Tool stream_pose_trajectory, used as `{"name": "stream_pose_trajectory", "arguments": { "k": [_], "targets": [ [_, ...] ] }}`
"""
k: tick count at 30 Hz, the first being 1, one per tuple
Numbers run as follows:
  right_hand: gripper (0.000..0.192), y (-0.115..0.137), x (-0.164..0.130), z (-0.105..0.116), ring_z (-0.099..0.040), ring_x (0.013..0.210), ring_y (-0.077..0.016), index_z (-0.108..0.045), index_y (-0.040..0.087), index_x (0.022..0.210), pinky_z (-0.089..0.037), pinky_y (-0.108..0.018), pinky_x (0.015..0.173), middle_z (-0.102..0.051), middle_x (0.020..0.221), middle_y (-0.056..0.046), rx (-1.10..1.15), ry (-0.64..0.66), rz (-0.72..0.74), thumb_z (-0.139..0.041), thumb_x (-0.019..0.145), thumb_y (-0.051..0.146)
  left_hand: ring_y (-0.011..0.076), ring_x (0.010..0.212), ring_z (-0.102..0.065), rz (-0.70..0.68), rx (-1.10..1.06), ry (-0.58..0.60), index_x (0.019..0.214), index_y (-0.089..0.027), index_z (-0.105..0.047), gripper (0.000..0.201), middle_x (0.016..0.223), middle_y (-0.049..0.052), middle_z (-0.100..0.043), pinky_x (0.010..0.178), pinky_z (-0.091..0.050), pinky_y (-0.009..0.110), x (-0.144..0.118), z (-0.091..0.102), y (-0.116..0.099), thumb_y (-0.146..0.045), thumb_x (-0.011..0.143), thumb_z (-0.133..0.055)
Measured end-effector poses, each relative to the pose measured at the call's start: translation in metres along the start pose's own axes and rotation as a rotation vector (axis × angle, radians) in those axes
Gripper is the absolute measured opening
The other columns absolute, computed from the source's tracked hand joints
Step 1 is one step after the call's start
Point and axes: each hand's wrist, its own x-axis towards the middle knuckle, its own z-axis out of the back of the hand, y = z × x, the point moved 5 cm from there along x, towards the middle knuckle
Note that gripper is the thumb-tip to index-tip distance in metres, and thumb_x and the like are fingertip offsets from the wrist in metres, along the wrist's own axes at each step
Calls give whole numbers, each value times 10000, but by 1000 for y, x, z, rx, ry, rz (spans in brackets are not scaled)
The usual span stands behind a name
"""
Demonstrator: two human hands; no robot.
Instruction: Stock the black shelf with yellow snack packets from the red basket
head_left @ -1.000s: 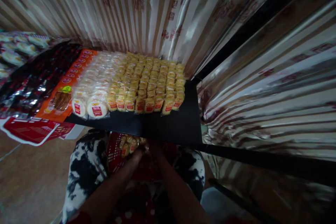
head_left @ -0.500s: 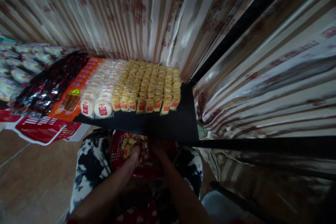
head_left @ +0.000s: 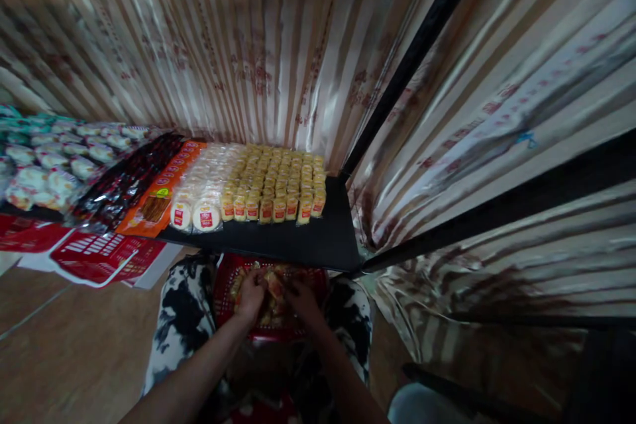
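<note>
Both hands dig into a red basket [head_left: 221,291] resting on the person's lap, just under the black shelf's [head_left: 318,245] front edge. The left hand [head_left: 250,295] and right hand [head_left: 303,299] curl their fingers around small yellow snack packs [head_left: 273,285] — how firmly I cannot tell. Matching yellow packs in rows [head_left: 278,179] fill the shelf, labels forward.

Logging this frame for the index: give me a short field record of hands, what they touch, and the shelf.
left hand: in the red basket, on small yellow packets; grip unclear
right hand: in the same basket, on the packets; grip unclear
basket: on the person's lap, below the shelf edge
black shelf: rows of yellow packets, round white packs, orange packs, dark packs
backdrop: striped curtain
</note>
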Motion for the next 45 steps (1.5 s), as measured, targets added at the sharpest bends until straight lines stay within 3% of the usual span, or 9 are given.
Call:
{"name": "stream_pose_trajectory", "arguments": {
  "k": [3, 9, 14, 19, 30, 37, 45],
  "targets": [
    [242, 7, -8, 4, -632, 775, -224, -663, 154, 797, -477, -338, 733, -692, 814, -63, 6, 19, 26, -558, 709, 354, 133, 722, -597, -119, 132, 22, 936, -146, -590, 254, 810, 34, -637, 691, -470, 237, -9, 2, -16, -101, 721, -462],
    [289, 36, -29, 22, -630, 910, -217, -624, 194, 979, -467, -378, 850, -689, 971, -58, 172, 5, 164, -560, 712, 285, 163, 921, -574, -442, 261, 42, 903, -164, -609, 234, 936, 46, -623, 855, -436, 298, -28, -4, -52, -118, 721, -469],
    [304, 64, -41, 45, -635, 927, -216, -616, 199, 1010, -486, -377, 851, -683, 1011, -69, 275, 21, 242, -549, 757, 352, 156, 901, -562, -617, 265, 86, 898, -178, -610, 258, 923, 40, -599, 842, -440, 308, -45, -20, -86, -97, 723, -439],
    [289, 73, -29, 72, -647, 894, -214, -623, 195, 982, -503, -360, 830, -691, 976, -77, 316, -122, 270, -560, 743, 344, 153, 930, -556, -730, 242, 132, 944, -180, -591, 274, 956, 45, -591, 853, -449, 308, -51, -44, -124, -88, 740, -434],
    [358, 70, 32, 125, -646, 894, -202, -566, 191, 1065, -509, -340, 813, -680, 997, -78, 221, -430, 330, -509, 762, 375, 172, 1125, -495, -766, 238, 194, 1143, -139, -490, 442, 1196, 104, -535, 967, -416, 331, -35, -98, -167, -41, 720, -405],
    [384, 70, 74, 137, -627, 897, -192, -545, 188, 1102, -488, -336, 818, -664, 1004, -75, 85, -521, 290, -443, 786, 380, 198, 1209, -439, -707, 332, 162, 1129, -151, -516, 462, 1265, 101, -508, 1058, -324, 359, -12, -115, -158, -34, 692, -426],
    [397, 77, 92, 137, -593, 866, -195, -578, 156, 1091, -464, -330, 810, -613, 1000, -98, -136, -620, 243, -419, 788, 358, 203, 1222, -429, -631, 385, 168, 1085, -172, -558, 457, 1258, 89, -520, 1063, -314, 359, 11, -119, -151, -21, 671, -436]
  ]
}}
